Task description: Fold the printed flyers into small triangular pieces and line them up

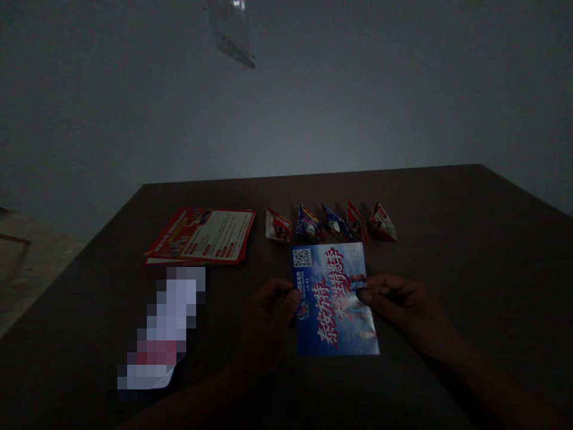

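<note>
A blue glossy flyer with red characters and a QR code lies flat on the dark table in front of me. My left hand pinches its left edge at mid-height. My right hand pinches its right edge, thumb on top of the sheet. Just beyond the flyer stands a row of several small folded paper shapes, made from similar printed sheets.
A stack of red and white flyers lies at the left of the table. A blurred-out item rests nearer me on the left. A pale wall rises behind the table; something clear and shiny hangs at the top.
</note>
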{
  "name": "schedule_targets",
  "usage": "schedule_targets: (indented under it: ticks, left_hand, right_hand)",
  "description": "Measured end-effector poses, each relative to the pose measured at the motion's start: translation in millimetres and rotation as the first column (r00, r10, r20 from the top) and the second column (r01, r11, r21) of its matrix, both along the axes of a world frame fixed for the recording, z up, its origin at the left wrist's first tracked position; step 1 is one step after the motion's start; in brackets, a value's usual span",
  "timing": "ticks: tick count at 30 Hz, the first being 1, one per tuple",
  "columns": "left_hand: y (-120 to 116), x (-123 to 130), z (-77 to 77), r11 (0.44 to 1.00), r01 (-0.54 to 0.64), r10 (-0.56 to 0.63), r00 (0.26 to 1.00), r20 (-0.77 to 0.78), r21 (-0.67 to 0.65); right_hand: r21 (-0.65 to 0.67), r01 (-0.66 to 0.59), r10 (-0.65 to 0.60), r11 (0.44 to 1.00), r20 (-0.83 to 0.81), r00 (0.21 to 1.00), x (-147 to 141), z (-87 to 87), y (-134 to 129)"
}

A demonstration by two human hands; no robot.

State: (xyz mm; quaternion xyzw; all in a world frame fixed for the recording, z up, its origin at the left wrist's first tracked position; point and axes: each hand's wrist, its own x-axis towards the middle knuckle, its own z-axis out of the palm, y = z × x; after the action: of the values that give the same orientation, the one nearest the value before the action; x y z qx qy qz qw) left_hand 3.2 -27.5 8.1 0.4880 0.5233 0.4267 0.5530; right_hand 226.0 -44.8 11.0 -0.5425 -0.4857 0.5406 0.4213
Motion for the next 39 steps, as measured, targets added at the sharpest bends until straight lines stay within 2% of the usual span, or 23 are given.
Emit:
schedule_targets:
  ticks: [6,10,14,17,19,21,24,26,31,33,36,39]
  left_hand:
    - [0,0,-1.2,1.0,0.002,-0.002,1.0,0.002,-0.017]
    - [1,-1,-1.8,1.0,-0.01,0.01,1.0,0.018,-0.005]
    - [1,0,-4.3,0.995,-0.038,0.03,0.995,0.091,0.087]
    - [-2,1,-8.5,0.989,-0.05,0.038,0.995,0.088,0.14]
    - [-6,1,-11.5,0.983,-0.021,0.013,0.999,0.044,0.183]
    - [-9,0,-13.0,0.965,0.061,-0.059,0.998,-0.018,0.254]
    - [-11,-2,-10.9,0.894,0.258,-0.237,0.966,-0.104,0.366]
    - [-10,-4,-7.3,0.854,0.333,-0.301,0.943,-0.141,0.4]
    - [-7,-6,-3.1,0.826,0.38,-0.299,0.922,-0.248,0.417]
    - [-7,-7,-5.1,0.847,0.362,-0.297,0.93,-0.219,0.39]
    - [-7,-7,-7.8,0.921,0.268,-0.245,0.963,-0.114,0.281]
    - [-6,-7,-4.9,0.945,0.233,-0.218,0.972,-0.091,0.229]
  right_hand:
    - [-0.025,0.018,-0.018,1.0,0.007,1.0,0,1.9,0]
    - [-0.053,0.029,-0.032,0.998,-0.057,0.998,1,1.7,0]
    - [-0.173,0.067,-0.1,0.983,-0.19,0.977,2,1.8,-1]
    - [-0.301,0.068,-0.161,0.951,-0.297,0.941,1,4.7,0]
    - [-0.352,0.071,-0.195,0.933,-0.329,0.924,-1,7.7,1]
    - [-0.369,0.071,-0.206,0.927,-0.34,0.917,-2,9.8,2]
    - [-0.37,0.042,-0.183,0.928,-0.354,0.917,-2,8.1,2]
    - [-0.36,0.009,-0.148,0.933,-0.36,0.921,0,3.5,1]
    - [-0.294,-0.035,-0.08,0.955,-0.369,0.926,2,-5.2,2]
    - [-0.217,0.002,-0.082,0.976,-0.36,0.929,2,-3.5,3]
    - [-0.121,0.046,-0.075,0.992,-0.253,0.965,2,2.8,1]
    - [-0.106,-0.042,0.025,0.994,-0.157,0.987,2,7.9,-4]
